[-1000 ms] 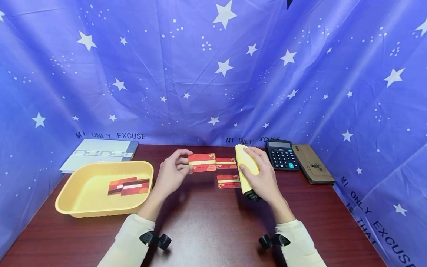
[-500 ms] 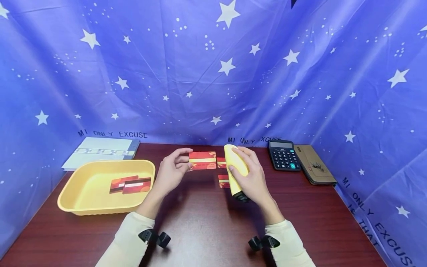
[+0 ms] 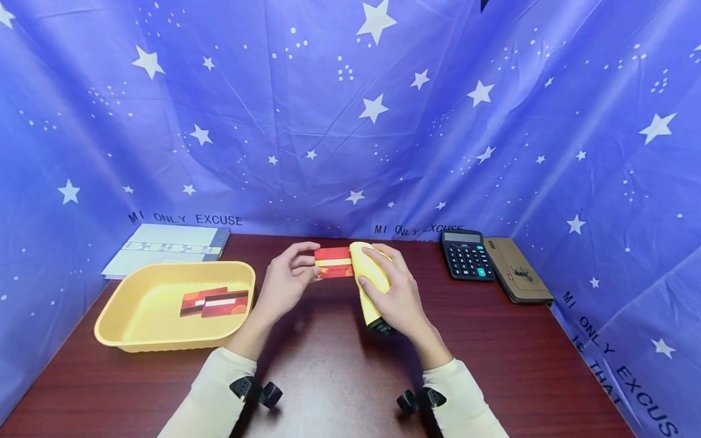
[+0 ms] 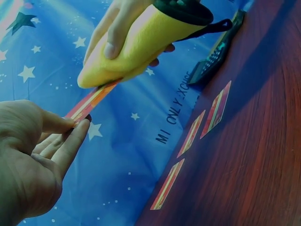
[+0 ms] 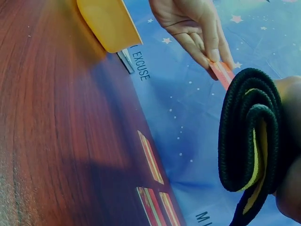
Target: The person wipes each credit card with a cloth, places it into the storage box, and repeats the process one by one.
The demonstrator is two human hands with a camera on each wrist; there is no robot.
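My left hand (image 3: 287, 278) pinches a red card with a yellow stripe (image 3: 331, 263) by its left end, between thumb and fingers. Wrapped round a folded yellow cloth with dark edging (image 4: 153, 40), my right hand (image 3: 395, 289) holds it over the card's right end, which is hidden. Both are raised above the table. In the left wrist view three similar cards lie flat on the tabletop, one of them a striped red card (image 4: 217, 109) nearest the calculator. The head view hides these behind the right hand and the cloth.
A yellow basin (image 3: 123, 304) stands at the left, with two red cards (image 3: 224, 303) lying dark stripe up inside. Behind it is a pale box-like item (image 3: 164, 243). A black calculator (image 3: 467, 255) and a brown wallet-like case (image 3: 515, 271) lie at the back right. Starry blue fabric surrounds the table.
My right hand has moved left with the yellow cloth, from beside the table cards to over the held card's right end. My left hand has stayed nearly in place with its card.
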